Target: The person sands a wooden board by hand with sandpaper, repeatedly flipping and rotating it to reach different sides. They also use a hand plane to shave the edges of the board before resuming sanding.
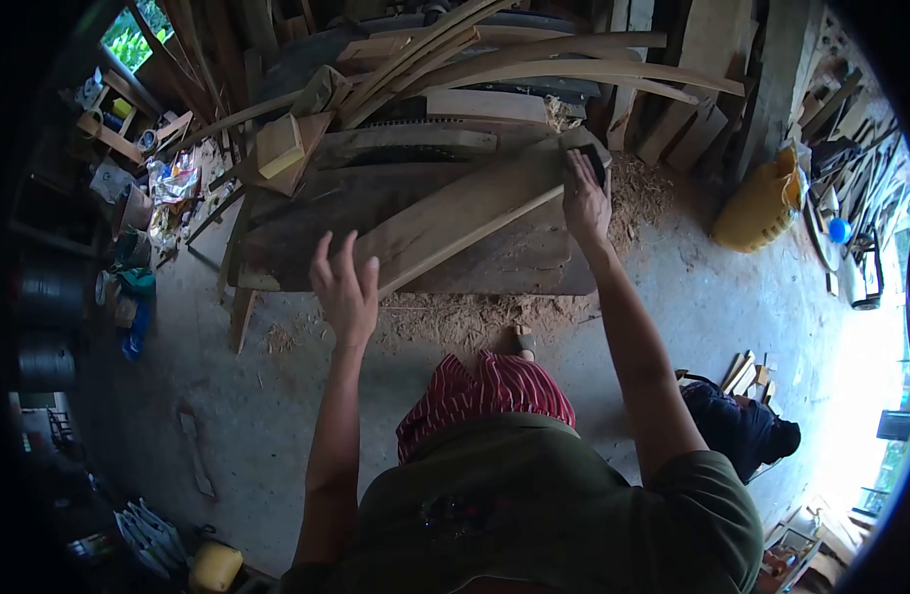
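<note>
A long, flat wooden board lies slantwise across the brown workbench top, its far end toward the right. My left hand is beside the board's near left end, fingers spread and nothing in them. At the far right end, my right hand presses a small dark pad against the board. The pad looks like sandpaper or a sanding block, though the fingers partly cover it.
Curved wooden strips and offcuts are piled behind the board. A short wood block sits at the bench's left. Wood shavings cover the floor nearby. On the right are a yellow sack and a dark bundle.
</note>
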`<state>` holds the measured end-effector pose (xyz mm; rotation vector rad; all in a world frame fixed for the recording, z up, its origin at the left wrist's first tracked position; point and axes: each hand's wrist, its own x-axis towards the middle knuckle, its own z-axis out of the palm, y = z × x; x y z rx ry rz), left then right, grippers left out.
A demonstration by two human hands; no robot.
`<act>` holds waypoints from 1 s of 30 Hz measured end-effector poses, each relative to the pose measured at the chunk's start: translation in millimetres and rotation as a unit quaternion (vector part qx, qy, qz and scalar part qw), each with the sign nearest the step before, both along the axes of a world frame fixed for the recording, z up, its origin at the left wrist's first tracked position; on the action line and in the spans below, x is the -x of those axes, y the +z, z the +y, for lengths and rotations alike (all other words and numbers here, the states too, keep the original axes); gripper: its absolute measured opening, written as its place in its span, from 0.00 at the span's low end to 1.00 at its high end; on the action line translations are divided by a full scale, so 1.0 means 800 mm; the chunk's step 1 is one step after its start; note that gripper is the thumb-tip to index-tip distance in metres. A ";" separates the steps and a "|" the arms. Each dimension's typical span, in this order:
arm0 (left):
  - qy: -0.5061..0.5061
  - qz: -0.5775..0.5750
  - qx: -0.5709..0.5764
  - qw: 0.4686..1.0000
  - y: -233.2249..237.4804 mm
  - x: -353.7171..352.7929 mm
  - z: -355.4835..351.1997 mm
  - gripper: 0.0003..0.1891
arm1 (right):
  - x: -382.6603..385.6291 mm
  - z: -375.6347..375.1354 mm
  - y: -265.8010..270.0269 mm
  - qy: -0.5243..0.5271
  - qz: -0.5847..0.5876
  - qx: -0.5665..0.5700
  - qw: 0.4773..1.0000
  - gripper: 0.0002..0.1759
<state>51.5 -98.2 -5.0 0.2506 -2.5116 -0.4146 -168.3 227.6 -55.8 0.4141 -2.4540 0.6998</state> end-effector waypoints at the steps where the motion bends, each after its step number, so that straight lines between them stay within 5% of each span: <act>1: 0.016 -0.042 0.060 0.997 -0.004 0.007 0.004 0.26 | 0.000 -0.005 -0.002 -0.046 0.003 -0.042 0.998 0.28; 2: 0.010 -0.038 0.059 0.998 -0.011 0.013 0.007 0.26 | -0.006 -0.021 -0.004 -0.096 0.006 -0.085 0.992 0.27; 3: 0.028 -0.065 0.111 0.991 -0.019 0.018 0.008 0.27 | -0.012 -0.048 -0.027 -0.057 0.058 0.016 0.997 0.27; 4: 0.046 -0.092 0.165 0.981 -0.022 0.022 0.010 0.28 | -0.032 -0.085 -0.025 0.001 -0.185 0.190 0.964 0.36; 5: 0.063 -0.116 0.165 0.978 -0.018 0.024 0.015 0.29 | -0.056 -0.115 -0.041 0.034 -0.062 -0.072 0.995 0.31; 7: 0.059 -0.117 0.163 0.978 -0.015 0.024 0.018 0.28 | -0.120 -0.147 0.026 0.202 -0.077 -0.186 0.958 0.32; 10: 0.086 -0.133 0.164 0.974 -0.015 0.028 0.021 0.27 | -0.068 -0.091 0.024 0.216 -0.045 -0.257 0.941 0.33; 12: 0.077 -0.108 0.177 0.975 -0.016 0.026 0.020 0.27 | 0.013 -0.026 -0.012 0.016 0.055 -0.371 0.927 0.36; 14: 0.081 -0.106 0.170 0.976 -0.015 0.026 0.022 0.26 | 0.093 0.037 -0.018 0.034 -0.118 -0.108 0.987 0.35; 15: 0.076 -0.099 0.162 0.979 -0.013 0.026 0.021 0.26 | 0.099 0.032 -0.004 -0.010 -0.079 -0.025 0.997 0.31; 19: 0.087 -0.099 0.169 0.977 -0.011 0.031 0.024 0.24 | 0.058 -0.048 -0.041 0.007 -0.034 -0.103 0.994 0.33; 21: 0.087 -0.110 0.159 0.977 -0.012 0.029 0.023 0.25 | -0.012 -0.097 -0.016 0.125 -0.043 -0.230 0.964 0.39; 24: 0.102 -0.107 0.171 0.974 -0.014 0.030 0.025 0.25 | -0.011 -0.073 0.026 0.148 -0.053 -0.332 0.930 0.39; 26: 0.100 -0.102 0.168 0.975 -0.014 0.028 0.025 0.25 | 0.061 -0.003 -0.017 0.092 0.047 -0.194 0.976 0.36; 27: 0.091 -0.089 0.168 0.978 -0.012 0.028 0.024 0.25 | 0.090 0.023 -0.025 0.072 -0.088 -0.009 0.993 0.32; 28: 0.098 -0.089 0.168 0.977 -0.010 0.025 0.023 0.25 | 0.090 0.029 0.012 0.008 -0.006 -0.066 0.998 0.28; 30: 0.103 -0.113 0.173 0.973 -0.009 0.029 0.025 0.25 | 0.083 0.026 -0.001 -0.001 -0.066 0.033 0.997 0.27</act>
